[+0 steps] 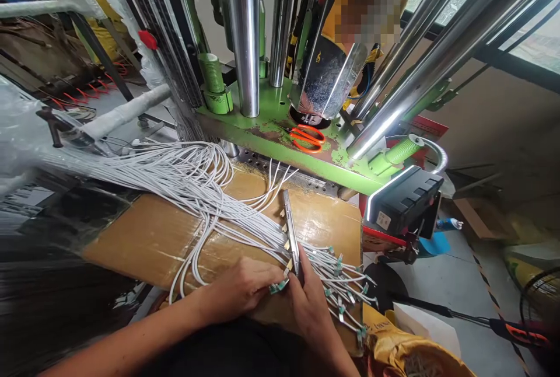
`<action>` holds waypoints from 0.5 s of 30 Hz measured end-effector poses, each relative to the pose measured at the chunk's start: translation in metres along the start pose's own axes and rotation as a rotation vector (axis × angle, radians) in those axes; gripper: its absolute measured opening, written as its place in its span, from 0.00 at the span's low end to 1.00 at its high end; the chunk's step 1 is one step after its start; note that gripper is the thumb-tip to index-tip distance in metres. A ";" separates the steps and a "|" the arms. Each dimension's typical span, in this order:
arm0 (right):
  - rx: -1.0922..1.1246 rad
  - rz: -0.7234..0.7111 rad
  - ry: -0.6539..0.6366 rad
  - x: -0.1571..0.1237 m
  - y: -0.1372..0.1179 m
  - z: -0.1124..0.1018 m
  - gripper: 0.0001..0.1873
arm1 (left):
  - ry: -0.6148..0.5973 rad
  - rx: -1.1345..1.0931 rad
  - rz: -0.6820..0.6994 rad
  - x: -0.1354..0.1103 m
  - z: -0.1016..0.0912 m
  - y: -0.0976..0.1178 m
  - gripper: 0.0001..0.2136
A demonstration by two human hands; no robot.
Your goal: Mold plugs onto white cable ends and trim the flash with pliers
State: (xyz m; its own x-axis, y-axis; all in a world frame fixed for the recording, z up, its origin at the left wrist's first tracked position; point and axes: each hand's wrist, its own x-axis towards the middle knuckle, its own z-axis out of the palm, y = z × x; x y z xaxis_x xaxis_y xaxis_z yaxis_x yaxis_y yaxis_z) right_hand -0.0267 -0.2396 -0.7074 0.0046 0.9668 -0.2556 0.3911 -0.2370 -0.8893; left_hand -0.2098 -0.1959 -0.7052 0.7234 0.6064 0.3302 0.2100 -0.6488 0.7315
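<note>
Right, both bare hands work close together over a brown, tape-glossed cardboard sheet [149, 231]. Left hand [251, 286] has its fingertips drawn in narrow on a small teal-and-clear plug [279, 287] by the lower end of a slim silver-grey metal bar [291, 232]; right hand [310, 304] holds that same end, thumb and forefinger to either side (can't tell whether the hidden fingers also bear on the plug). Bar lies slanted above the cardboard, across a thick fan of thin white cables [236, 213], with small brass-coloured tabs [286, 245] along its left edge. To the right of the bar, loose cable ends with more teal plugs [339, 263] spread toward the cardboard's edge. Beyond the hands: a chipped green metal machine plate [280, 146] carrying orange-handled scissors [308, 139], and to the right a black plastic box [406, 196]; a crumpled yellow sack [394, 342] sits at lower right. Risks, as I judge them: the plug could sit crooked at the lowest tab if the left fingertips let it twist, since they cover much of it; the bar could tip or slide if only its near end is held, the far end looking unsupported by any hand; a snagged cable in that tangle could tug the plug out of line; and plugs near the cardboard's edge could get dragged off if the bundle is pulled.
</note>
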 end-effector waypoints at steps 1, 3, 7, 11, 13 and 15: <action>-0.004 -0.004 -0.001 0.000 0.000 0.000 0.33 | 0.008 0.001 0.001 -0.001 0.001 -0.001 0.14; -0.006 -0.017 -0.007 0.000 0.000 -0.001 0.33 | 0.026 -0.007 -0.009 -0.001 0.003 -0.002 0.15; 0.036 -0.025 -0.011 0.000 -0.003 -0.002 0.36 | 0.029 -0.152 -0.167 0.006 -0.003 0.002 0.11; 0.109 0.046 -0.030 -0.001 -0.008 -0.002 0.41 | 0.091 -0.305 -0.508 0.011 -0.017 0.006 0.12; 0.116 0.053 -0.035 -0.001 -0.009 -0.003 0.41 | 0.172 -0.340 -0.703 0.010 -0.019 0.004 0.16; 0.111 0.050 -0.033 -0.001 -0.010 -0.003 0.41 | 0.234 -0.404 -0.838 0.008 -0.018 0.002 0.15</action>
State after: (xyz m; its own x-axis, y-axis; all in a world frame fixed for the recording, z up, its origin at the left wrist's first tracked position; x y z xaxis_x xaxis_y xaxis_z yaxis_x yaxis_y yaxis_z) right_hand -0.0277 -0.2384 -0.6972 -0.0096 0.9502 -0.3114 0.2865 -0.2957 -0.9113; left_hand -0.2156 -0.1840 -0.6902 0.2828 0.9060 -0.3149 0.3249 0.2184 0.9202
